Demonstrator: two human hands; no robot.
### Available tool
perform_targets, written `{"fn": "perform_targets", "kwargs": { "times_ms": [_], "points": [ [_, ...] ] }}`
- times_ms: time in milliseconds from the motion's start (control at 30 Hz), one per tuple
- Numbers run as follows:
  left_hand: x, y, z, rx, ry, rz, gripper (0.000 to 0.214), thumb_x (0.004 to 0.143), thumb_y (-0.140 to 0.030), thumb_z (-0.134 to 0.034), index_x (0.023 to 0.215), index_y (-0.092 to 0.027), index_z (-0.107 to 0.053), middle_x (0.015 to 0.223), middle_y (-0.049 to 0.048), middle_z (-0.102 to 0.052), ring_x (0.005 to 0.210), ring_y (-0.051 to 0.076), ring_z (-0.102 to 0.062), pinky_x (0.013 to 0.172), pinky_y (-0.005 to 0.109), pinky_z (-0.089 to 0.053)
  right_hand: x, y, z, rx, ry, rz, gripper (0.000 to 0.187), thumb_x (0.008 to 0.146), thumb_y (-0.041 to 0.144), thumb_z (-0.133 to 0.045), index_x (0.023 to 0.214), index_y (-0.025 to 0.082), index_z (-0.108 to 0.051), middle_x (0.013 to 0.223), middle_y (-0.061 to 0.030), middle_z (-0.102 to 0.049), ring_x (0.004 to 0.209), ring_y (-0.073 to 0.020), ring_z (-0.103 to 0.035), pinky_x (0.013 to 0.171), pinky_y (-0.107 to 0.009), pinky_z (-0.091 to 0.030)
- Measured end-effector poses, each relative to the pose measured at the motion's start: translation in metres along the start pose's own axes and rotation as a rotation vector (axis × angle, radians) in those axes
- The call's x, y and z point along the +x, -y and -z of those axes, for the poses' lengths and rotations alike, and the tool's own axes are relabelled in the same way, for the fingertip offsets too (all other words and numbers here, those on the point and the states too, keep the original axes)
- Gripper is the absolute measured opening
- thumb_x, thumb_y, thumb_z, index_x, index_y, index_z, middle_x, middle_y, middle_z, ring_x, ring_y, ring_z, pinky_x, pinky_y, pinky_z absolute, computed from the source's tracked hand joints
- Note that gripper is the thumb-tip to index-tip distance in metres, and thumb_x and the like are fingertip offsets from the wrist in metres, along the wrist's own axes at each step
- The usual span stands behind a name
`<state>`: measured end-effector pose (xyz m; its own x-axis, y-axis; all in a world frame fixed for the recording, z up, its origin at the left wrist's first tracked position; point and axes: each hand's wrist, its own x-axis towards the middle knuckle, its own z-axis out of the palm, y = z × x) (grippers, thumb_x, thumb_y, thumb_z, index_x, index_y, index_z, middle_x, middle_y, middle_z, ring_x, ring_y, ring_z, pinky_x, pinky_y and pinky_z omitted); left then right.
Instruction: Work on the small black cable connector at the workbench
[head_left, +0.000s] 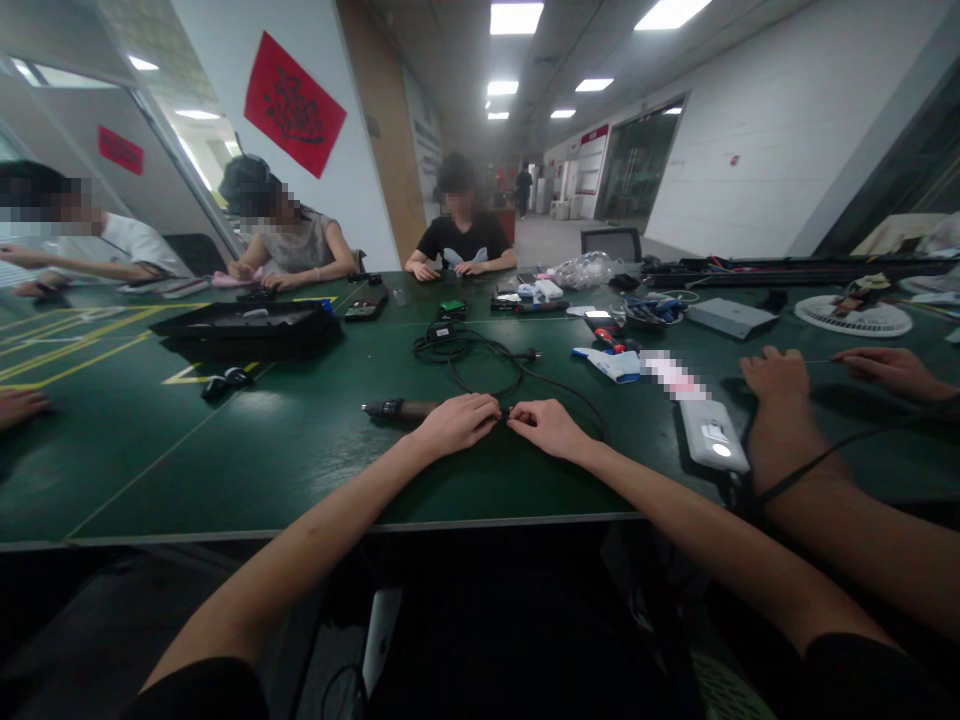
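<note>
A dark corded electric screwdriver (401, 410) lies on the green table, its metal tip pointing left. My left hand (459, 422) is closed over its rear end, with the fingers wrapped round it. Just to the right, my right hand (551, 428) pinches the black cable (600, 415) at a small dark connector by the tool's back end. Whether the connector sits fully in the tool cannot be made out. Beyond my hands the rest of the cable lies in loose coils, with a plug (532, 355) on the table.
A black tray (247, 325) stands at the left, with small black parts (227, 382) before it. To the right are a white power strip (712, 436), a blue-and-white packet (611, 364) and a white fan grille (853, 314). A co-worker's hands (776, 375) work close by on the right.
</note>
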<state>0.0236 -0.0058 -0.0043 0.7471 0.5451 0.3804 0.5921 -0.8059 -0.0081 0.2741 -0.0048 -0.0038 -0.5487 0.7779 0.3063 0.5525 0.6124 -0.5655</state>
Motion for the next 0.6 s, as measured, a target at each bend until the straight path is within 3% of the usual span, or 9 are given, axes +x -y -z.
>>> {"fn": "perform_targets", "kwargs": {
  "times_ms": [100,267,400,600],
  "points": [
    [0.0004,-0.0008,0.0005,0.006,-0.003,0.065,0.019,0.106,-0.036,-0.051,0.113,-0.021,-0.060,0.109,0.0070,-0.067,0.100,0.021,-0.067,0.089,0.035,-0.055,0.0002,-0.0004,-0.0006,-0.001,-0.002,-0.009,0.017,0.097,0.033,-0.068,0.100,0.021,-0.079,0.089,-0.0036,-0.078,0.080,-0.0175,-0.070,0.075,-0.026,-0.049],
    [0.0011,-0.0021,0.0018,0.011,0.005,-0.015,0.019,0.104,-0.028,-0.051,0.119,-0.022,-0.061,0.118,0.0077,-0.067,0.110,0.022,-0.066,0.098,0.037,-0.053,0.0000,0.0022,0.0023,0.005,0.021,-0.015,0.018,0.097,0.034,-0.068,0.101,0.021,-0.079,0.089,-0.0039,-0.078,0.079,-0.0177,-0.070,0.075,-0.027,-0.050],
    [0.0012,-0.0030,0.0023,0.002,-0.011,0.071,0.018,0.106,-0.035,-0.051,0.112,-0.022,-0.061,0.107,0.0065,-0.068,0.099,0.021,-0.067,0.089,0.035,-0.054,-0.0005,0.0029,0.0040,0.004,0.029,-0.007,0.019,0.098,0.035,-0.067,0.102,0.021,-0.079,0.091,-0.0041,-0.078,0.080,-0.0180,-0.070,0.074,-0.027,-0.050],
    [0.0005,-0.0010,0.0012,-0.001,0.003,0.003,0.018,0.107,-0.032,-0.049,0.117,-0.022,-0.061,0.114,0.0067,-0.068,0.107,0.021,-0.067,0.096,0.035,-0.053,-0.0003,0.0007,0.0022,-0.001,0.018,-0.007,0.019,0.098,0.034,-0.066,0.102,0.021,-0.079,0.090,-0.0038,-0.078,0.080,-0.0175,-0.070,0.074,-0.026,-0.049]
  ]
}}
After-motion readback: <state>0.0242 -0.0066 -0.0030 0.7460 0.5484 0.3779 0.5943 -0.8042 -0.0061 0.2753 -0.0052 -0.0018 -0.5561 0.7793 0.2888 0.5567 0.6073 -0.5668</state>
